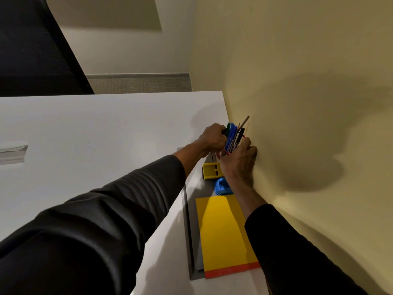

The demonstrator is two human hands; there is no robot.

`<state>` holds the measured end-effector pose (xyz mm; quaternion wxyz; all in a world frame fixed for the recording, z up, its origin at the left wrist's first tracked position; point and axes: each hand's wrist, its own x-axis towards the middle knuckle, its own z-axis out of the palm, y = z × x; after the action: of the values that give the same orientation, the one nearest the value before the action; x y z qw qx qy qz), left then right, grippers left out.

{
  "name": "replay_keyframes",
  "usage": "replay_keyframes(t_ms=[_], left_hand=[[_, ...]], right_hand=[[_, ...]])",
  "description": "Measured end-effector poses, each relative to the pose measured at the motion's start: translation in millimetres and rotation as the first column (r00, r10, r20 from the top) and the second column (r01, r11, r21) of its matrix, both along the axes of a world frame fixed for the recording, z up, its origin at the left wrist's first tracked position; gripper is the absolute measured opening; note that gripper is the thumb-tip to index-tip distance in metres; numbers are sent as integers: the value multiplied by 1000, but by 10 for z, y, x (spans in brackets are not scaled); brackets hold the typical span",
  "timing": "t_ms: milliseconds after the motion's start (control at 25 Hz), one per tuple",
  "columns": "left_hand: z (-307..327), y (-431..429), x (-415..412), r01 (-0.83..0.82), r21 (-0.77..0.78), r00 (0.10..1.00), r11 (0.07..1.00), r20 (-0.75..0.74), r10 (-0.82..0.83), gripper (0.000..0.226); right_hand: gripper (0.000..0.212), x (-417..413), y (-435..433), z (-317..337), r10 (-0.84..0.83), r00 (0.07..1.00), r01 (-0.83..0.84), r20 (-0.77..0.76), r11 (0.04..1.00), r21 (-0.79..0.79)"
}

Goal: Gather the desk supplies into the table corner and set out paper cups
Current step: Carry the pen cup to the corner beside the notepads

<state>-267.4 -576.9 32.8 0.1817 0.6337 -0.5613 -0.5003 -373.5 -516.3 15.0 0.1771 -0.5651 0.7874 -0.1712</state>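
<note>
Both my hands are on the pen cup, a red-rimmed mesh holder that stands at the far right of the table, hard against the wall. My left hand is curled shut around the pens on the cup's left side, the fingers wrapped about a green one and the blue ones beside it. My right hand clasps the cup from the near side, thumb and fingers closed round its mesh body, knuckles almost brushing the wall. The pens lean up and to the right; a thin grey pencil juts highest, its tip close to the wall.

Just below my right hand, a yellow block with two slots lies on the table, and a blue piece sits just beside it, partly hidden by my wrist. Nearer to me a yellow pad with a red strip along its near edge lies flat, beside a grey slot in the tabletop. At the far left edge a clear plastic thing lies on the table, too blurred to tell what it is. My sleeves are dark.
</note>
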Motion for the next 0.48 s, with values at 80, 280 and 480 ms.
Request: replay_keyframes(t_ms=[80, 280, 480], left_hand=[[-1, -9, -3, 13, -9, 1000, 1000, 9, -13, 31], [-36, 22, -20, -6, 3, 1000, 1000, 5, 6, 34], [-81, 38, -12, -27, 14, 1000, 1000, 5, 27, 31]], right_hand=[[85, 23, 17, -20, -20, 999, 20, 32, 1000, -2], [92, 23, 107, -18, -27, 994, 29, 106, 999, -20], [94, -25, 126, 13, 1, 988, 2, 156, 1000, -17]])
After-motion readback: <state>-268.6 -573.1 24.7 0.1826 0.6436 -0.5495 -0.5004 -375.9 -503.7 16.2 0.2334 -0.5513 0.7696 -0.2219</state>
